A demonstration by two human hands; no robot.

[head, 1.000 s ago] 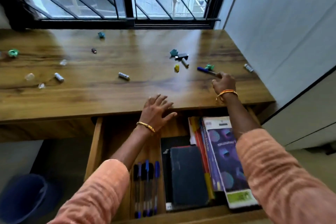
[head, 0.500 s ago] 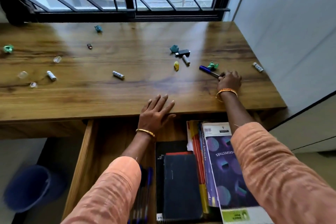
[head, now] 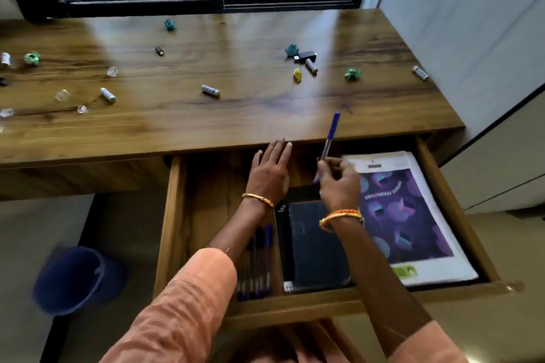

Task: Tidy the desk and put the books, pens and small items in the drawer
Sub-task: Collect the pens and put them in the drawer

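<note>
Pinched in the right hand (head: pixel 339 183), a blue pen (head: pixel 330 138) tilts above the open drawer (head: pixel 172 215). Left hand (head: pixel 269 171) lies flat, fingers straight, beside it.

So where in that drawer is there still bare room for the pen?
Bare wood shows along the drawer's left wall, left of the left hand and the row of pens. The right half is crowded: black notebook, purple book. The right hand pinches the blue pen.

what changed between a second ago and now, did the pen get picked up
Yes. The right hand, which was reaching for the blue pen on the desk, now pinches it and has carried it back over the open drawer. The left hand slid back a little, flat at the desk's front edge. The batteries, the small bits, and the books and pens already in the drawer stayed put.
</note>
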